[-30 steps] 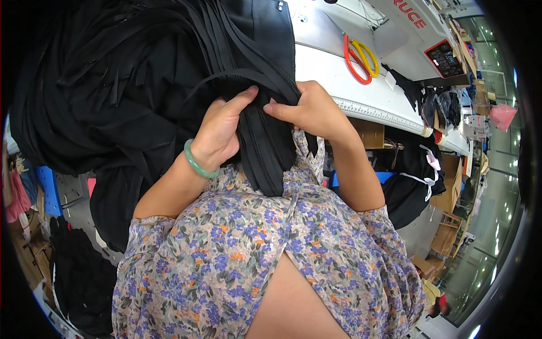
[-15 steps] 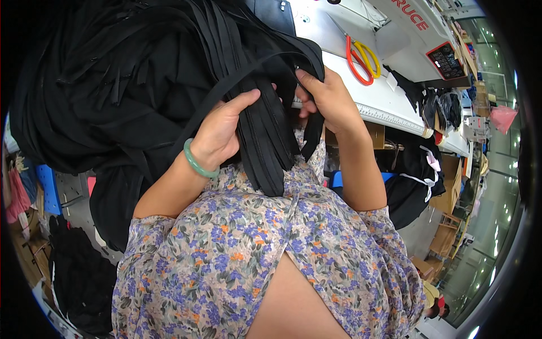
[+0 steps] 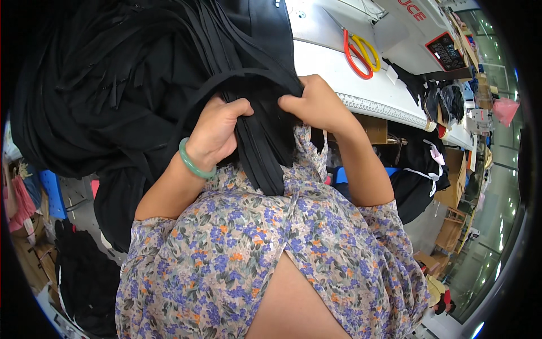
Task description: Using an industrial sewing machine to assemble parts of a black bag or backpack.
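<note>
A bundle of long black zippers (image 3: 258, 161) hangs over my lap, its upper part running up into the dark cloth. My left hand (image 3: 217, 129), below a green bangle, is closed round the bundle with the thumb on top. To its right, my right hand (image 3: 317, 104) pinches a black zipper (image 3: 243, 73) that arches across between both hands. The fingertips of the right hand are partly hidden behind the black material. A large heap of black fabric (image 3: 113, 73) fills the left side and reaches under the zippers.
Scissors with red and yellow handles (image 3: 361, 53) lie on the white sewing table (image 3: 316, 59), beside a sewing machine (image 3: 423, 39). A ruler strip (image 3: 384, 109) runs along the table's front edge. More black fabric (image 3: 84, 277) lies low at the left.
My right hand has shifted slightly left and down, its fingers now closed on the zipper. The loose end that hung below it no longer shows there. My left hand keeps its hold.
</note>
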A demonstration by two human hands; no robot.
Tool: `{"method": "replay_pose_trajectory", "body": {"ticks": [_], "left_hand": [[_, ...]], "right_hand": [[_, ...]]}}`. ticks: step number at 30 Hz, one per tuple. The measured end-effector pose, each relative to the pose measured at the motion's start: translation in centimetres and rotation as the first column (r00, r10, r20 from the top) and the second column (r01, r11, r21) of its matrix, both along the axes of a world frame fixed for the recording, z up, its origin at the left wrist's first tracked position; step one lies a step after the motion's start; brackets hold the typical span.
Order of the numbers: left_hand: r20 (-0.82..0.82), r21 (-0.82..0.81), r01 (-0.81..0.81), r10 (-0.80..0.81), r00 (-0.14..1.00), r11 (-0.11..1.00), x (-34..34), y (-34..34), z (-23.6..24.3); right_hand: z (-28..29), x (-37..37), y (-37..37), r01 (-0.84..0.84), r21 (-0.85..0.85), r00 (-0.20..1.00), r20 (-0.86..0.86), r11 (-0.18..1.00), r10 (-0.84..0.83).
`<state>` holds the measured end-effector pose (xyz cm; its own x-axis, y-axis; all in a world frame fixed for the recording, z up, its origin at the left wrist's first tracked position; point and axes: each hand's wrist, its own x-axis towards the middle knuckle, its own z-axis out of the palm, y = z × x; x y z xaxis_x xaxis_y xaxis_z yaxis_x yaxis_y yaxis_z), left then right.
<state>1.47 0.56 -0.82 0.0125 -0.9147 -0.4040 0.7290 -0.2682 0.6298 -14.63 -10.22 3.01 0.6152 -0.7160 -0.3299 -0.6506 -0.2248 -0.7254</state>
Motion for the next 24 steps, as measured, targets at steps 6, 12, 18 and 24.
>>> {"method": "replay_pose_trajectory", "body": {"ticks": [6,12,18,24], "left_hand": [[-0.072,-0.056,-0.069,0.065,0.995,0.996,-0.3,0.1,-0.1],[-0.051,-0.050,-0.052,0.049,0.997,0.997,-0.6,-0.3,-0.5],[0.010,-0.063,-0.081,0.082,0.997,0.995,-1.1,-0.5,-0.3],[-0.003,-0.020,-0.086,0.086,0.996,0.996,-1.3,-0.5,0.1]], "right_hand": [[0.8,-0.3,-0.9,0.086,0.322,0.979,0.146,0.943,-0.139],[0.3,-0.6,-0.9,0.173,0.499,0.916,0.236,0.849,-0.325],[0.4,-0.8,-0.8,0.108,0.582,0.892,0.301,0.806,-0.338],[0.2,-0.7,-0.8,0.071,0.553,0.902,0.320,0.830,-0.291]]}}
